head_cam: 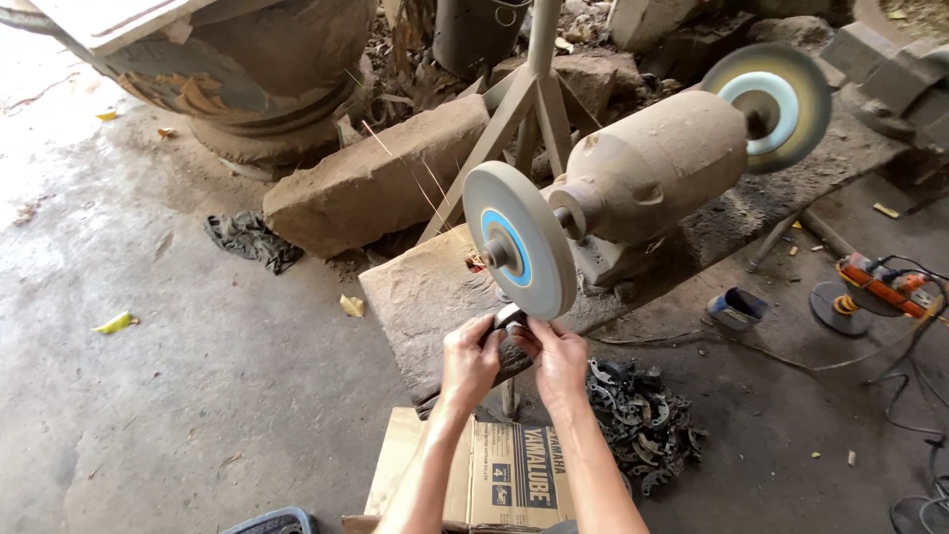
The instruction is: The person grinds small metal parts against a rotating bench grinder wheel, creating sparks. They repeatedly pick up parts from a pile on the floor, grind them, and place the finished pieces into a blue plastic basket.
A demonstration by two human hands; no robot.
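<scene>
Both hands, left hand (471, 358) and right hand (557, 354), clamp a small metal piece (508, 317) tight against the grinding wheel's (521, 252) lower rim, at the stone slab's (425, 297) front edge, steadying it as sparks (400, 163) fly.

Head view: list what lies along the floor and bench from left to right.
Yellow leaf → dark rag → stone block → near grinding wheel → motor housing → far wheel → orange power tool.

grinding wheel (521, 251): matt grey stone | motor housing (657, 163): dusty metal | box (499, 475): cardboard
</scene>
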